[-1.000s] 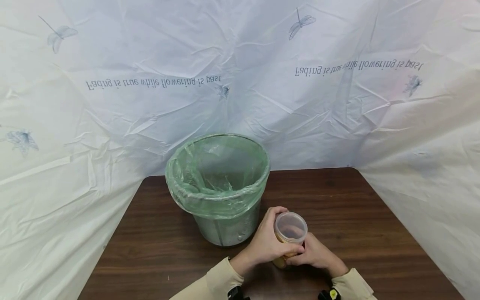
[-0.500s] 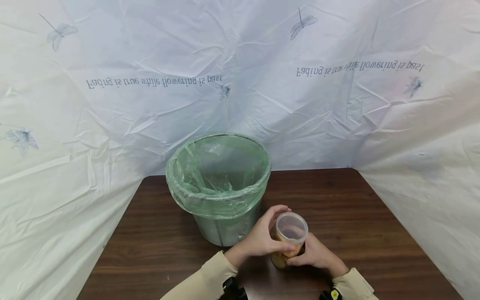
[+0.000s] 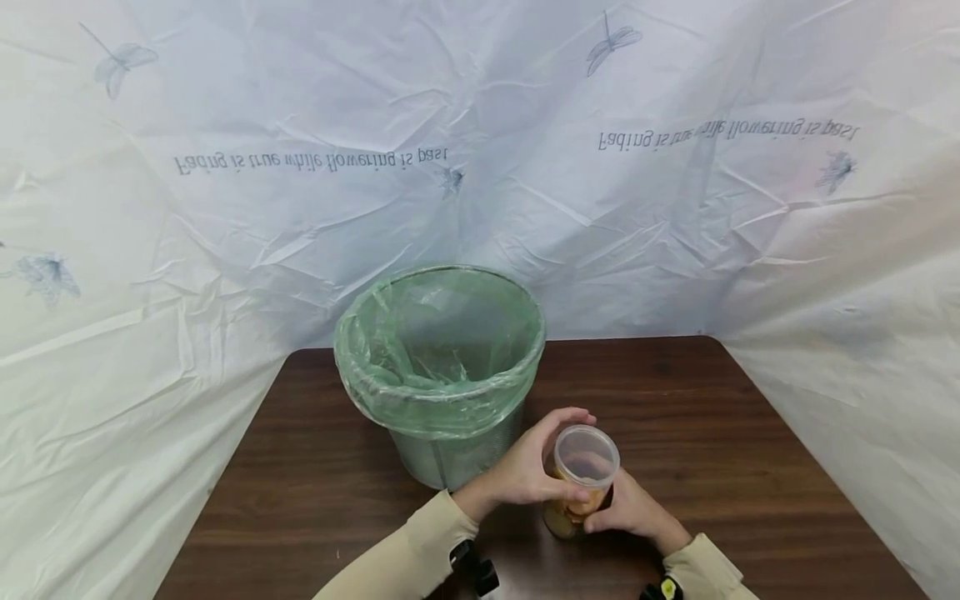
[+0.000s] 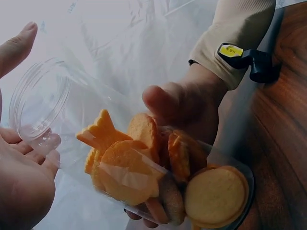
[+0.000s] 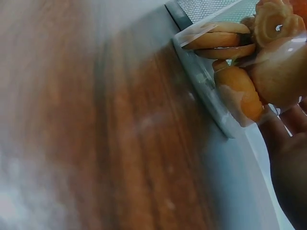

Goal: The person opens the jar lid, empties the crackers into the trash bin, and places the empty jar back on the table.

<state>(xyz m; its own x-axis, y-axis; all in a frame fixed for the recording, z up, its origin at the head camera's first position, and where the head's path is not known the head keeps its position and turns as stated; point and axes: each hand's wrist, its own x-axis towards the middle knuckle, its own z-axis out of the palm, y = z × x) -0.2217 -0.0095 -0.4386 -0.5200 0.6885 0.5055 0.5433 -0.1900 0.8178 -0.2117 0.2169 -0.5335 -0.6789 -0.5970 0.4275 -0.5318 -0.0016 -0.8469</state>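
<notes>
A clear plastic jar (image 3: 590,502) of golden biscuits (image 4: 127,167) stands at the table's near right, its round, ringed top facing up. My right hand (image 3: 636,510) grips its lower side, thumb in front and fingers behind. Around the upper part, my left hand (image 3: 528,471) is spread loosely. In the left wrist view, the left thumb (image 4: 19,48) stands away from the jar's top while the fingers lie beside its far edge. The right wrist view has the jar's base, with biscuits inside, and part of the right hand (image 5: 295,167).
A mesh bin (image 3: 431,458) lined with a green plastic bag (image 3: 450,412) stands behind and left of my hands. The dark wooden table (image 3: 660,400) is bounded by white printed sheets (image 3: 517,208). Black devices (image 3: 480,575) are strapped at the cuffs.
My left hand has loosened around the jar's upper part, its thumb and fingers spreading wider. The right hand keeps holding the jar, which has barely moved. The head view has shifted slightly.
</notes>
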